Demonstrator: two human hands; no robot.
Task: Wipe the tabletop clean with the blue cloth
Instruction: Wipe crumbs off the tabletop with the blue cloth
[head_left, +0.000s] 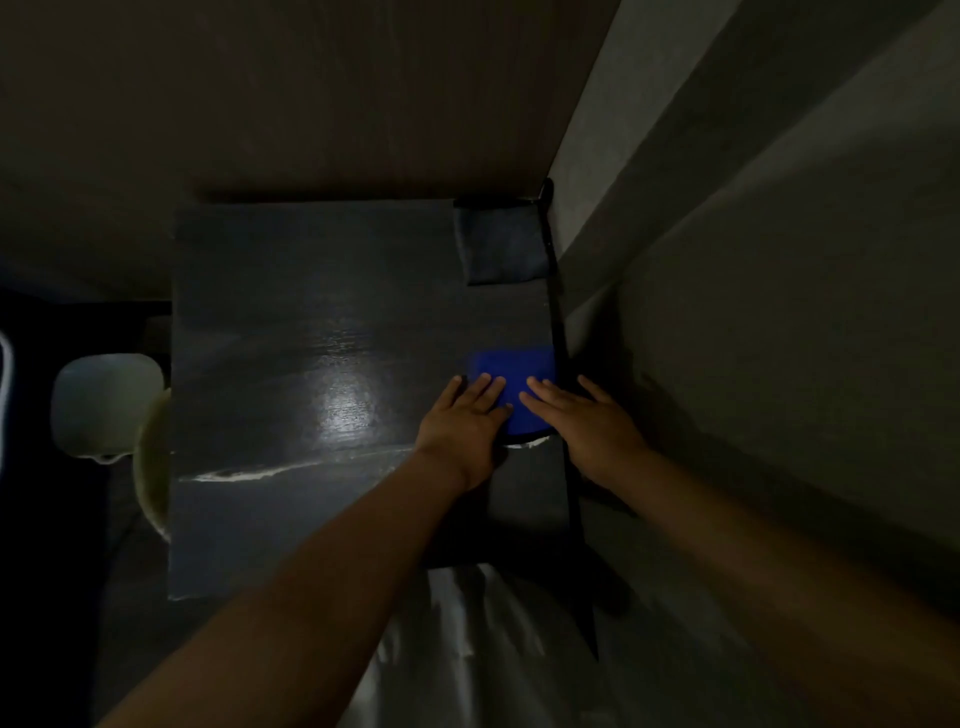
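Observation:
The blue cloth (514, 371) lies flat on the dark tabletop (311, 322), close to its right edge. My left hand (462, 421) rests flat on the cloth's left part, fingers spread. My right hand (582, 415) presses flat on the cloth's right part, at the table's edge. Both palms lie on top of the cloth; neither hand grips it. A pale wet streak (260, 472) runs across the table to the left of my hands. Light glares off the surface (345, 400) near the middle.
A dark folded cloth (501, 244) lies at the far right corner of the table. A wall (753, 260) stands close on the right. A pale rounded object (106, 405) and a light round rim (150, 467) sit off the left edge.

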